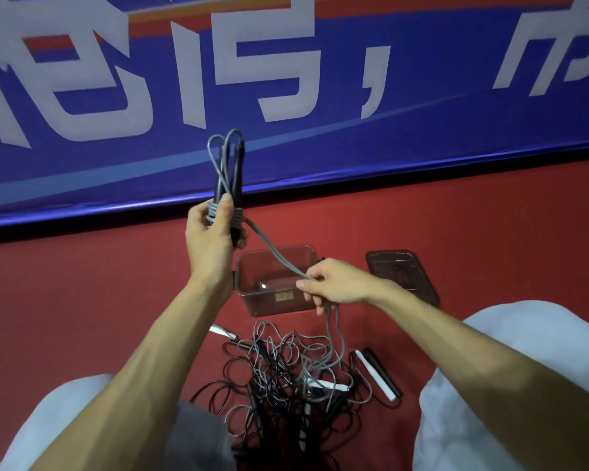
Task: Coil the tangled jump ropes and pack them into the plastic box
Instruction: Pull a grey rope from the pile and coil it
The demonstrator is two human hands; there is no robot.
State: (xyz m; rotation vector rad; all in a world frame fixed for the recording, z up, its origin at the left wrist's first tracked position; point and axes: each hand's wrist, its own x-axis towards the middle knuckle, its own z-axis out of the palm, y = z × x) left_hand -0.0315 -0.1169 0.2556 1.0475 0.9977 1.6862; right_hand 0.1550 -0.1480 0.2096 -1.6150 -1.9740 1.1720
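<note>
The left hand (211, 232) grips a grey rope bundle (225, 164), wound round black handles and held upright. Its loose strand (272, 249) runs down to the right hand (334, 283), which pinches it above the plastic box (272, 297). Below the hands lies the tangled pile (286, 375).

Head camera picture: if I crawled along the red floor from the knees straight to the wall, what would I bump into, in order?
Tangled jump ropes → plastic box → blue banner at the wall.
</note>
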